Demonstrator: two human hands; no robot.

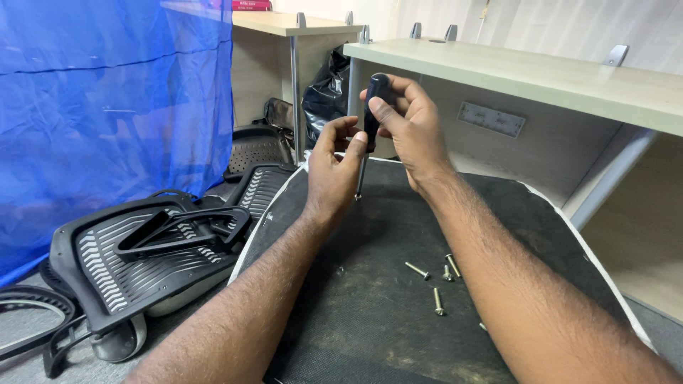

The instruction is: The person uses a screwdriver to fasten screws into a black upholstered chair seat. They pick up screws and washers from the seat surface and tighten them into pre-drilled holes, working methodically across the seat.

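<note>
Four loose silver metal bolts (434, 281) are lying on the black fabric-covered chair seat underside (398, 284), not yet driven in. Both hands are gripping a black-handled screwdriver (371, 114): the right hand (405, 124) is closing around its handle, the left hand (334, 167) is pinching its shaft, tip standing on the seat. Black plastic slotted chair shells (135, 256) are waiting on the floor, so most fastening looks undone.

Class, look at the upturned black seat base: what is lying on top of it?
On the seat base lie loose bolts. The screwdriver, held by the right hand and steadied by the left hand, stands on it. The forearms may hide more.
</note>
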